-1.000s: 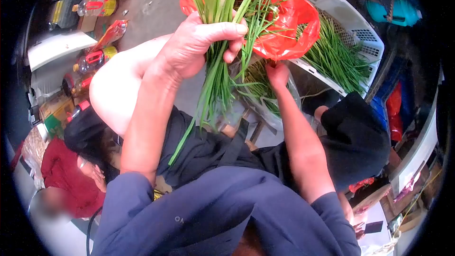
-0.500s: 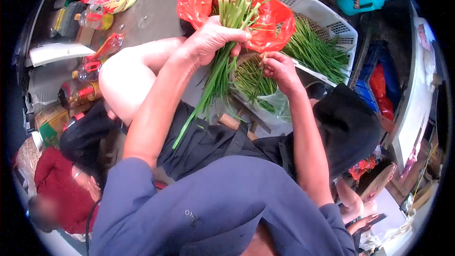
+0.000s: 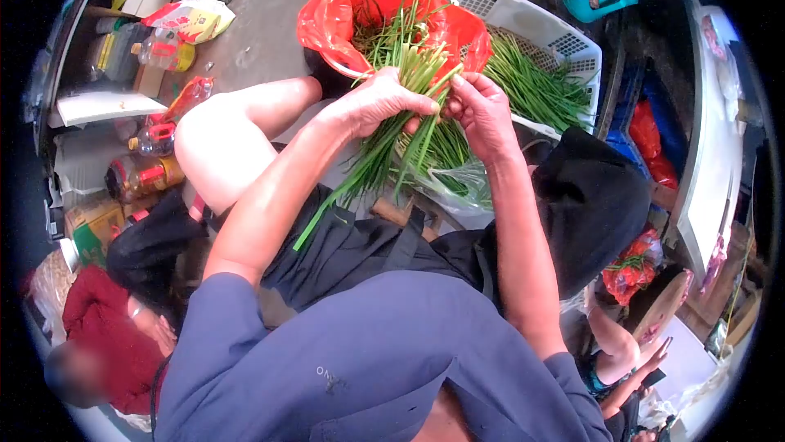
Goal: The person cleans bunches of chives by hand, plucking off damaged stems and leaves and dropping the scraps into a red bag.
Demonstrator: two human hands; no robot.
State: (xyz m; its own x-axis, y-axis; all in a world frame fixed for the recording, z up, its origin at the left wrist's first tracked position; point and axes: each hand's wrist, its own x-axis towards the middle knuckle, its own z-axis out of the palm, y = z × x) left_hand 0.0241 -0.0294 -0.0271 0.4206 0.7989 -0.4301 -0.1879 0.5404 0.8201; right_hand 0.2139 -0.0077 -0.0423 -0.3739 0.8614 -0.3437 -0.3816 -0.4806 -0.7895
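My left hand (image 3: 383, 104) is closed around a bunch of long green chives (image 3: 419, 67), pale cut ends upward and leaves trailing down over my lap. Close beside it, my right hand (image 3: 484, 108) pinches the end of one stalk at the bunch's edge between thumb and fingers. Just beyond both hands, an open red plastic bag (image 3: 320, 31) has green trimmings (image 3: 372, 37) inside. More chives (image 3: 446, 146) lie beneath my hands by a clear plastic bag (image 3: 462, 184), partly hidden by the bunch.
A white perforated crate (image 3: 594, 66) with loose chives (image 3: 544, 86) stands at the upper right. Bottles (image 3: 163, 51) and a cardboard box (image 3: 96, 225) line the left side. One person in a red sleeve (image 3: 102, 336) sits lower left; another person's arm (image 3: 613, 344) shows lower right.
My right hand has moved up and left to the bunch, where it pinches a stalk. My left hand has lowered the bunch slightly, tilting its cut ends toward the right hand.
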